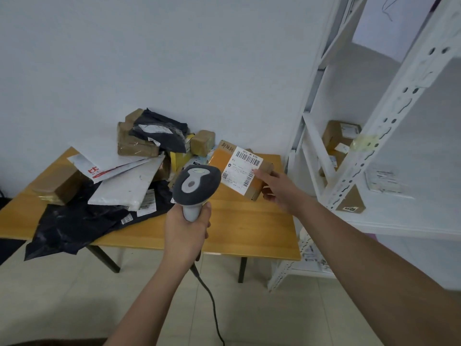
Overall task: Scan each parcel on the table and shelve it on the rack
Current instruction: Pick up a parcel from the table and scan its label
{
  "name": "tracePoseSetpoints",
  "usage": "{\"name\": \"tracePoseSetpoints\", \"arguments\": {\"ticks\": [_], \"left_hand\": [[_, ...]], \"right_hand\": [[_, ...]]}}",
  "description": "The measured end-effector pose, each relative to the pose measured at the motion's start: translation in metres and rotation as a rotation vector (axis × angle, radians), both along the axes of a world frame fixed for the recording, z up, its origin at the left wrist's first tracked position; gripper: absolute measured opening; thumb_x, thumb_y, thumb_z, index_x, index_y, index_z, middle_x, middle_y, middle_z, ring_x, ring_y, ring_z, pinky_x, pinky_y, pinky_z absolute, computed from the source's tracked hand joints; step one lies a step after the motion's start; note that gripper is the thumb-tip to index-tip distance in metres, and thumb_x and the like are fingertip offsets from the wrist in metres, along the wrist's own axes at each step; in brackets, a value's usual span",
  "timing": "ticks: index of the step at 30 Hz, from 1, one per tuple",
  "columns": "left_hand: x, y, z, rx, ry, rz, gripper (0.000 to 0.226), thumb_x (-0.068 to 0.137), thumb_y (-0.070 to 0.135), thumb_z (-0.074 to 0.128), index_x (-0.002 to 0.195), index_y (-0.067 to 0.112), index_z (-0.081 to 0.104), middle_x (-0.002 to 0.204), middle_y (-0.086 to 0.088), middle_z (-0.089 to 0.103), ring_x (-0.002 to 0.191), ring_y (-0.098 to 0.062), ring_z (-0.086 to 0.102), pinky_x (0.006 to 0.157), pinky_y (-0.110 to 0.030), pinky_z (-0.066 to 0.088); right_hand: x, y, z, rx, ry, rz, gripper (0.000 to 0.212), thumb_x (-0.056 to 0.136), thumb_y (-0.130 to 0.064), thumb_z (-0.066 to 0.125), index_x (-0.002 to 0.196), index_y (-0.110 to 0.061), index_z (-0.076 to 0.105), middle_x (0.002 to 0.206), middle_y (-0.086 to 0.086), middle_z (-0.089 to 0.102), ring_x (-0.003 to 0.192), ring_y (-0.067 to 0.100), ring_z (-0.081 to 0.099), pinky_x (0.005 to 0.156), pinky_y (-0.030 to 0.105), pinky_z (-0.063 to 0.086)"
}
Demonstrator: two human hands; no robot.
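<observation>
The rack (389, 136) is standing just right of the table (249, 221), waiting. The right hand (279, 191) is gripping a small box (239, 168) above the table, label tilted toward the scanner (195, 186), which the left hand (185, 231) is clutching by its handle.

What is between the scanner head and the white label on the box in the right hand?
Nothing: in the head view the scanner faces the label with only bare tabletop behind the gap.

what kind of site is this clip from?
Probably a small parcel sorting or pickup room: mixed parcels heaped on a wooden table, a white slotted rack holding boxes, and a corded barcode scanner in the left hand.
</observation>
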State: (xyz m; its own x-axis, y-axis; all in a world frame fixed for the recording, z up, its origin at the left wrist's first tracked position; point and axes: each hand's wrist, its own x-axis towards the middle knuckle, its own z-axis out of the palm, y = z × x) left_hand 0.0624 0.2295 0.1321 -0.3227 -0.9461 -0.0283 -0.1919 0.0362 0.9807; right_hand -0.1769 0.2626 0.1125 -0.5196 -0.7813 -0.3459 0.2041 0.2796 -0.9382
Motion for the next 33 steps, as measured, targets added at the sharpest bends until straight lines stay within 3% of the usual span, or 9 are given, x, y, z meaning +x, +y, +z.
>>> {"name": "tracePoseSetpoints", "arguments": {"ticks": [5, 11, 16, 22, 27, 33], "left_hand": [[-0.017, 0.019, 0.001, 0.016, 0.022, -0.035, 0.019, 0.093, 0.016, 0.064, 0.087, -0.001, 0.059, 0.062, -0.011, 0.058, 0.046, -0.014, 0.051, 0.041, -0.018, 0.042], [-0.026, 0.037, 0.007, -0.005, -0.015, -0.088, 0.026, 0.094, 0.014, 0.063, 0.074, -0.001, 0.056, 0.054, -0.01, 0.052, 0.038, -0.007, 0.047, 0.039, -0.018, 0.041], [-0.024, 0.041, 0.006, -0.1, -0.142, -0.132, 0.037, 0.094, 0.017, 0.063, 0.061, 0.004, 0.051, 0.047, -0.006, 0.049, 0.04, -0.01, 0.045, 0.041, -0.021, 0.037], [-0.013, 0.049, 0.013, -0.14, -0.231, -0.139, 0.035, 0.093, 0.019, 0.064, 0.062, 0.008, 0.05, 0.048, -0.002, 0.05, 0.042, -0.009, 0.046, 0.042, -0.018, 0.036], [-0.005, 0.052, 0.023, -0.077, -0.243, -0.13, 0.032, 0.094, 0.022, 0.062, 0.067, 0.009, 0.05, 0.054, -0.004, 0.05, 0.05, -0.015, 0.047, 0.05, -0.026, 0.04], [0.001, 0.054, 0.031, -0.047, -0.248, -0.117, 0.033, 0.094, 0.023, 0.063, 0.067, 0.006, 0.05, 0.056, -0.008, 0.051, 0.051, -0.017, 0.046, 0.052, -0.028, 0.039]], "right_hand": [[-0.018, 0.016, -0.007, 0.039, 0.181, 0.083, 0.034, 0.092, -0.025, 0.065, 0.124, -0.015, 0.06, 0.116, 0.004, 0.067, 0.085, 0.013, 0.057, 0.078, 0.027, 0.051], [-0.024, 0.023, -0.012, 0.063, 0.213, 0.111, 0.036, 0.093, -0.018, 0.064, 0.127, -0.013, 0.055, 0.118, 0.002, 0.067, 0.106, 0.017, 0.063, 0.077, 0.026, 0.055], [-0.027, 0.023, -0.015, 0.104, 0.24, 0.125, 0.037, 0.092, -0.021, 0.065, 0.126, -0.013, 0.054, 0.116, 0.003, 0.067, 0.107, 0.016, 0.062, 0.084, 0.029, 0.056], [-0.025, 0.02, -0.017, 0.12, 0.217, 0.105, 0.033, 0.093, -0.021, 0.064, 0.124, -0.015, 0.052, 0.112, 0.001, 0.067, 0.1, 0.012, 0.063, 0.073, 0.023, 0.053], [-0.022, 0.013, -0.025, 0.117, 0.16, 0.088, 0.031, 0.092, -0.02, 0.065, 0.121, -0.017, 0.053, 0.112, 0.002, 0.069, 0.107, 0.018, 0.064, 0.091, 0.034, 0.055], [-0.014, 0.007, -0.027, 0.138, 0.147, 0.077, 0.023, 0.092, -0.019, 0.065, 0.111, -0.022, 0.053, 0.111, 0.003, 0.07, 0.104, 0.017, 0.064, 0.091, 0.034, 0.055]]}}
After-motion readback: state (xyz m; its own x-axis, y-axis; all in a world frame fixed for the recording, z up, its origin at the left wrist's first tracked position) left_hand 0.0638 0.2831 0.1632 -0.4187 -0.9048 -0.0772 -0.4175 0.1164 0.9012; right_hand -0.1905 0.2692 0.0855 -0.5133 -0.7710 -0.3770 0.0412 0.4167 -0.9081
